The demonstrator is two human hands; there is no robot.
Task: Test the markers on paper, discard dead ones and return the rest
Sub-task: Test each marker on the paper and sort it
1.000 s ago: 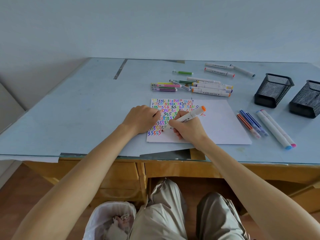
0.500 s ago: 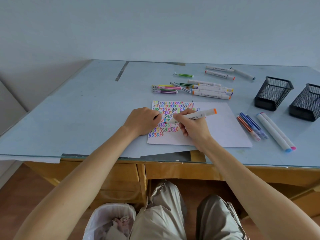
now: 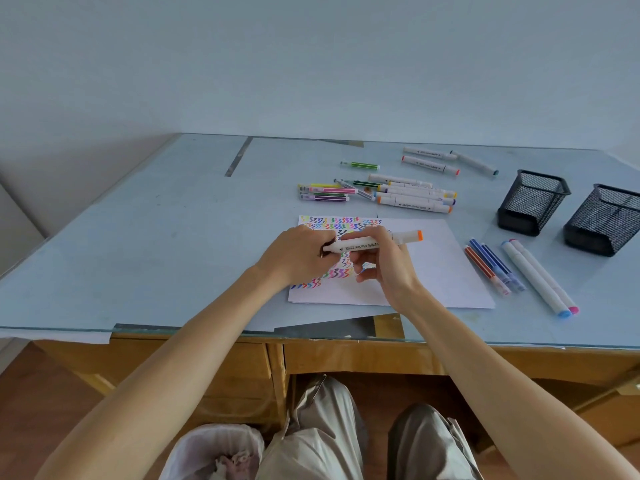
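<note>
while the right hand (image 3: pixel 382 268) pinches the orange-ended marker (image 3: pixel 374 242) level above the paper (image 3: pixel 440 271), the left hand's (image 3: pixel 298 254) grip curls round its tip end.

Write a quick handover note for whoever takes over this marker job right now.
Right hand holds the orange-ended marker level above the paper; left hand grips its other end, probably capping it.
Paper carries many test squiggles.
One cluster of markers lies behind the paper, five markers to its right.
Both mesh holders look empty; the bin is under the desk.
Left: finish testing, bin dead ones, return the rest.
</note>
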